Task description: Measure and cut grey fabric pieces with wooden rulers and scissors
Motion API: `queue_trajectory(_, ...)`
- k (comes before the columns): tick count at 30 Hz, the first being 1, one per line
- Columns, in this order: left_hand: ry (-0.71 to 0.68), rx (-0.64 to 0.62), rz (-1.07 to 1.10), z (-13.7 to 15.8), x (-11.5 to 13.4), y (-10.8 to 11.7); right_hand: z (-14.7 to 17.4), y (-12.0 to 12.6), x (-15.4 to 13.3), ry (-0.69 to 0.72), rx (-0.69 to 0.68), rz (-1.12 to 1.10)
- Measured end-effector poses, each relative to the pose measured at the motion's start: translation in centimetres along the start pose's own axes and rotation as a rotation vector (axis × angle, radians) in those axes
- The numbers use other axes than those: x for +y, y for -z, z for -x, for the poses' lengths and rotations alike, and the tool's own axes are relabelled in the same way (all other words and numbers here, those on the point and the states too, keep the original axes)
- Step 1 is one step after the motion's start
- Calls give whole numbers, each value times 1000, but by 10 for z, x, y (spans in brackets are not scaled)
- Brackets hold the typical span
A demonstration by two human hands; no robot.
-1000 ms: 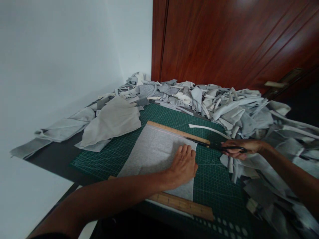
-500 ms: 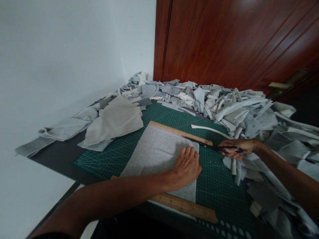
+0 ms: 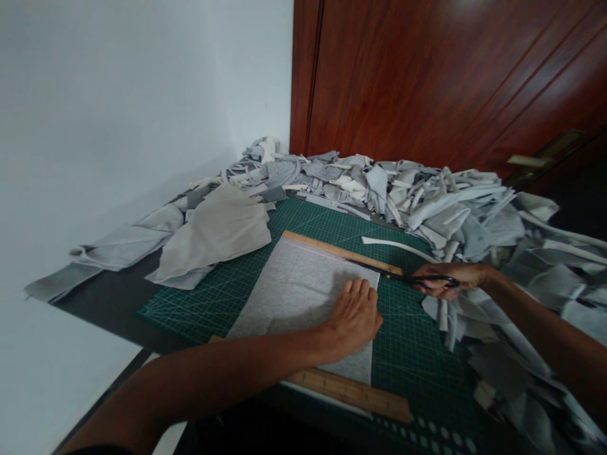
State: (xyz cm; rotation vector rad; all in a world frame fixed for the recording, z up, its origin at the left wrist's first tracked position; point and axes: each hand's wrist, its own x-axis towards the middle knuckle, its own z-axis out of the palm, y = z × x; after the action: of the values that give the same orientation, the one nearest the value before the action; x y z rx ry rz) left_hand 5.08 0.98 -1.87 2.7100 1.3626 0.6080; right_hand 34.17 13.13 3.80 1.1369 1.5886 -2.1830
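A grey piece of fabric (image 3: 289, 291) lies flat on a green cutting mat (image 3: 403, 341). My left hand (image 3: 353, 316) rests on the fabric near its right edge, fingers curled and pressed together against the cloth. Black scissors (image 3: 389, 276) are gripped in my right hand (image 3: 439, 280), with the blades pointing left along the fabric's far edge. How far apart the blades stand is hard to make out. Along that same edge runs a wooden ruler (image 3: 303, 239). A second, wider wooden ruler (image 3: 351, 390) lies at the near edge, partly hidden by my left forearm.
Heaped grey and white fabric scraps (image 3: 441, 215) line the back and right side. Larger pale cloth pieces (image 3: 213, 237) lie at the left. A narrow white strip (image 3: 393, 243) curves beyond the scissors. A white wall (image 3: 118, 114) and a wooden door (image 3: 403, 76) stand behind.
The whole view has shifted very slightly. Both hands, the scissors and the grey fabric keep almost the same places.
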Motion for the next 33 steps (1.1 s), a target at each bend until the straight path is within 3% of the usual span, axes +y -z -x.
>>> queue_trajectory(5,0,-7,7,1,0,2,1,6,5,4,-40,-3)
queue_trajectory(33,-14,-40,-23,2,-1,1,-2,-5,13,35,103,-4)
